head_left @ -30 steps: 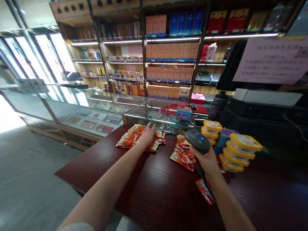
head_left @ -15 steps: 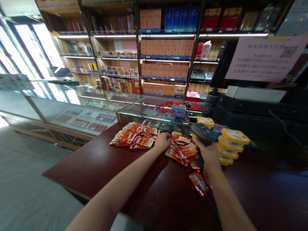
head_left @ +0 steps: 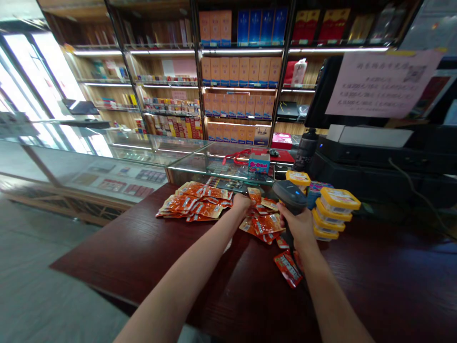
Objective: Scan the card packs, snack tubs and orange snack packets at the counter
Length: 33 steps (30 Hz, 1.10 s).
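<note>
My right hand (head_left: 299, 224) grips the handle of a black barcode scanner (head_left: 290, 194), its head tilted over the right-hand pile of packets. My left hand (head_left: 243, 204) has its fingers curled at the left edge of that pile, closed on a small orange snack packet (head_left: 254, 194); the fingertips are partly hidden. Shiny orange packets make up the right pile (head_left: 266, 223) between my hands. A larger, overlapping pile (head_left: 196, 202) lies left of my left hand. One red-orange packet (head_left: 287, 267) rests apart, nearer me, below the scanner. A small pale edge shows beside my left forearm.
Yellow-lidded tubs (head_left: 330, 216) are stacked right of the scanner, with another tub (head_left: 298, 179) behind it. A glass display counter (head_left: 214, 164) borders the dark wooden table (head_left: 150, 259). A black machine (head_left: 371, 157) and a monitor with a pink sheet (head_left: 382, 83) stand at right.
The view has shifted slightly, moving everything a little left. My left hand stays by the right pile, where packets have shifted slightly. A pale edge now shows beside my left forearm. The scanner remains in my right hand.
</note>
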Each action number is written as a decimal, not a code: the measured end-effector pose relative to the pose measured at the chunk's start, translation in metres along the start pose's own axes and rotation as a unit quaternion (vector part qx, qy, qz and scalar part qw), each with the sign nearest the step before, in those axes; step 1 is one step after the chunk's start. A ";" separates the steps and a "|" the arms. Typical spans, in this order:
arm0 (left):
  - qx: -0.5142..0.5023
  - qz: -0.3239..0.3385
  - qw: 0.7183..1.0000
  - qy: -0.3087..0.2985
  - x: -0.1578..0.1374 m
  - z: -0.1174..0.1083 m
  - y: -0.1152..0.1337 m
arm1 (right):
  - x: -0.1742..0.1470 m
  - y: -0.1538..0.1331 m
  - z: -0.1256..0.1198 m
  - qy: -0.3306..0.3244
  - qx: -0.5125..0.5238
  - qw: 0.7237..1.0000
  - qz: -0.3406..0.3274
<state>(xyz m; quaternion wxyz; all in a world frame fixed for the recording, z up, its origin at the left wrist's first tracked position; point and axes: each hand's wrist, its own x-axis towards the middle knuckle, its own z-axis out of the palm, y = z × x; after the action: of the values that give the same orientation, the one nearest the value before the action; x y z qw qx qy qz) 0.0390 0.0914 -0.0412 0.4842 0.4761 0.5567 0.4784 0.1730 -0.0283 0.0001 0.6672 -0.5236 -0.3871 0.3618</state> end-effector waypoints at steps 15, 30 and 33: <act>-0.049 0.184 0.971 0.146 -0.040 -0.070 -0.036 | -0.025 0.017 0.016 -0.213 -0.158 0.960 -0.096; -0.035 0.190 0.966 0.171 -0.037 -0.071 -0.045 | -0.026 0.018 0.011 -0.243 -0.197 0.949 -0.041; -0.024 0.194 0.965 0.177 -0.041 -0.071 -0.042 | -0.026 0.018 0.012 -0.233 -0.204 0.950 -0.049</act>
<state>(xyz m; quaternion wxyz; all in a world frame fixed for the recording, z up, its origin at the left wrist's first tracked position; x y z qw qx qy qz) -0.0310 0.0423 -0.0743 0.2871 0.4717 0.5187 0.6528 0.1495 -0.0434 -0.0195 0.4546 -0.5302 -0.6221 0.3538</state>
